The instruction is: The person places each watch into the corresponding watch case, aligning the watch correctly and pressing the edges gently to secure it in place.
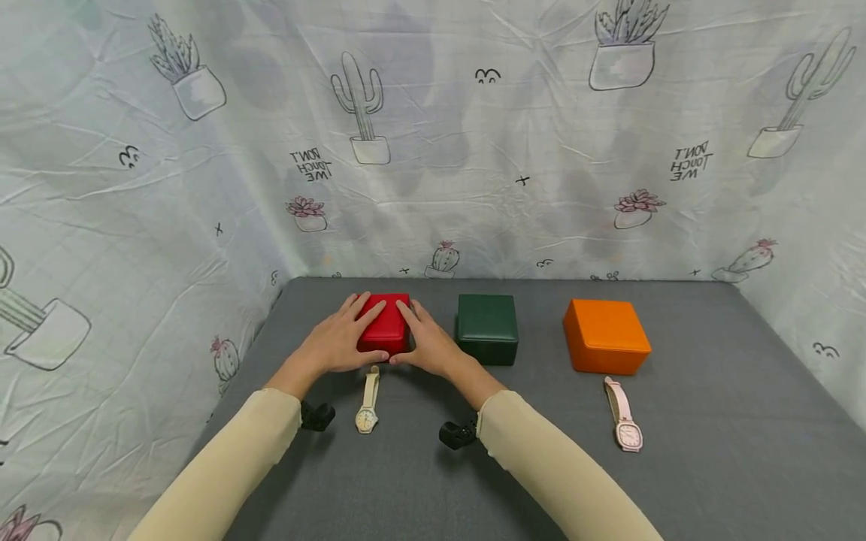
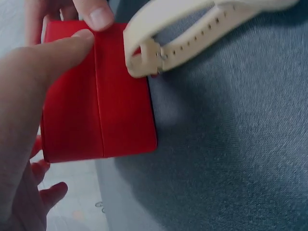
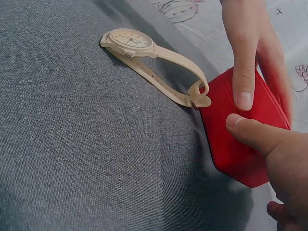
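Note:
A small red box sits on the grey cloth toward the back, its lid down. My left hand holds it from the left, and my right hand from the right. Fingers spread over the lid, while both thumbs lie on the front face near the lid seam, as the left wrist view of the red box shows. Just in front lies a cream wristwatch, its strap buckled in a loop; in the right wrist view the buckle end of the cream wristwatch reaches close to the box.
To the right of the hands stands a dark green box, and farther right an orange box. A pink wristwatch lies in front of the orange one. A printed curtain borders the table behind and at the sides.

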`<state>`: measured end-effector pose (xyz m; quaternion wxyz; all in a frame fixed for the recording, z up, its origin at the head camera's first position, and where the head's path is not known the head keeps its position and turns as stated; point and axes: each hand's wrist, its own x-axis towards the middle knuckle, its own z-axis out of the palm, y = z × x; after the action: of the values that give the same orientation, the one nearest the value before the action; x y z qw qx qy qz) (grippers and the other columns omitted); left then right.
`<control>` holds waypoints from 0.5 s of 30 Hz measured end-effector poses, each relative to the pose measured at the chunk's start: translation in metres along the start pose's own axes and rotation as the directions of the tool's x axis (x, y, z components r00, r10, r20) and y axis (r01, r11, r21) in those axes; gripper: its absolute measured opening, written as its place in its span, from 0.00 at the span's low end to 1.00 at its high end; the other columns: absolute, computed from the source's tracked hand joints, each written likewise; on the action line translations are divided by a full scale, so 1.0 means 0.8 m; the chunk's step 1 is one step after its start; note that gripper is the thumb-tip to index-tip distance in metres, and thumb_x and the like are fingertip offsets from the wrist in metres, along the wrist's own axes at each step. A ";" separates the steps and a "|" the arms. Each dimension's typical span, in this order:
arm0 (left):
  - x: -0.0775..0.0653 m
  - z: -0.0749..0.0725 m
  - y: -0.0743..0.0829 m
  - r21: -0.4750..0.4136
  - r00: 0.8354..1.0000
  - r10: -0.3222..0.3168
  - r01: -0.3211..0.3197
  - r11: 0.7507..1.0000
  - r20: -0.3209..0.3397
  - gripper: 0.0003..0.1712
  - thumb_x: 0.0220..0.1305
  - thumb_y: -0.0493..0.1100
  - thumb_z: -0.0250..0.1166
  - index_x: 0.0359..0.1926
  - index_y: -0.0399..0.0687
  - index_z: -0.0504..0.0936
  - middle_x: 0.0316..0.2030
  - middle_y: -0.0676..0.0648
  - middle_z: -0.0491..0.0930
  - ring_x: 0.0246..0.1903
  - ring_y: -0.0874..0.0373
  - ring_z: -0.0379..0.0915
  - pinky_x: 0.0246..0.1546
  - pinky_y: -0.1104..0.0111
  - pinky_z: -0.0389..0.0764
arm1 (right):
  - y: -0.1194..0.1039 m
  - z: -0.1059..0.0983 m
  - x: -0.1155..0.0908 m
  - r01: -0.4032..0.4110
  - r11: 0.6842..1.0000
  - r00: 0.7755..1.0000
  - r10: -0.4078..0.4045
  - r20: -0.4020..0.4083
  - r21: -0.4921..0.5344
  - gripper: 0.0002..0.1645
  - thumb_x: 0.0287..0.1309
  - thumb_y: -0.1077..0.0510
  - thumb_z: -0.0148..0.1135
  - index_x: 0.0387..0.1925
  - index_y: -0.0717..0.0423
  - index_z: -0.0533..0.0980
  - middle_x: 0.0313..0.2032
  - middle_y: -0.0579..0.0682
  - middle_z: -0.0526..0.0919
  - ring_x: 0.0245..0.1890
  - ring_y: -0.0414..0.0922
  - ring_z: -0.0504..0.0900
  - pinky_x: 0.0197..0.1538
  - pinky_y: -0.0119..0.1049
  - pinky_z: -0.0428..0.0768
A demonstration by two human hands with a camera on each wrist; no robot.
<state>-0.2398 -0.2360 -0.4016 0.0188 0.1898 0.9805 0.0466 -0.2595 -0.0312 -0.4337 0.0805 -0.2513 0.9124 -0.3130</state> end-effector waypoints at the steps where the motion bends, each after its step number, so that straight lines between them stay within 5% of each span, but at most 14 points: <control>1: 0.001 0.001 -0.001 -0.002 1.000 0.007 -0.007 1.000 0.000 0.54 0.56 0.68 0.62 0.76 0.55 0.50 0.76 0.39 0.45 0.74 0.37 0.40 0.57 0.41 0.73 | 0.000 0.001 0.000 -0.002 1.000 1.000 0.002 0.001 0.012 0.62 0.50 0.44 0.73 0.77 0.42 0.43 0.76 0.55 0.46 0.73 0.55 0.58 0.67 0.51 0.70; 15: 0.011 0.004 -0.005 -0.097 1.000 0.025 -0.024 0.995 0.011 0.54 0.55 0.58 0.70 0.76 0.55 0.51 0.76 0.39 0.46 0.74 0.35 0.39 0.57 0.43 0.74 | 0.015 0.016 0.011 0.016 0.992 1.000 -0.017 0.006 0.126 0.70 0.45 0.47 0.76 0.76 0.36 0.35 0.77 0.54 0.44 0.73 0.55 0.57 0.68 0.52 0.69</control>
<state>-0.2491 -0.2364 -0.4056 0.0336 0.2008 0.9746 0.0931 -0.2681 -0.0341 -0.4508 0.0969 -0.2545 0.8884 -0.3695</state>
